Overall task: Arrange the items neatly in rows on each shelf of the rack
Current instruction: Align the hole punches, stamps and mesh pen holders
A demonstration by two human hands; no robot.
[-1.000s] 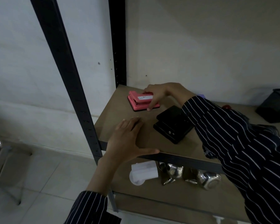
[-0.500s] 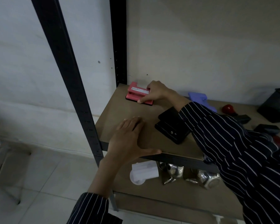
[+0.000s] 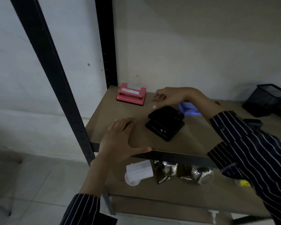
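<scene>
Rack post: A tall black metal post (image 3: 55,88) stood at the far left.
Left hand: The left hand (image 3: 118,140) lay flat on the front of the brown wooden shelf board (image 3: 193,135). Its fingers were straight, its thumb lay along the edge, and it held nothing.
Pink one: The pink plastic hole punch (image 3: 131,94) sat in the back left corner of the board, by the wall. No hand touched it.
White thing: A white plastic piece (image 3: 139,172) lay on the lower shelf (image 3: 169,190) (I could not tell what it was).
Black one: The flat black hole punch (image 3: 165,122) sat slanted mid-board, apart from the pink one.
Right hand: The right hand (image 3: 172,96) hung over the board between the two punches, fingers loose and a bit bent, holding nothing.
Shiny things: Shiny silver metal pieces (image 3: 185,172) lay just right of the white piece.
Purple thing: A purple plastic thing (image 3: 189,108) peeked out from under the right wrist.
Basket: A black wire mesh basket (image 3: 266,99) stood at the far right.
</scene>
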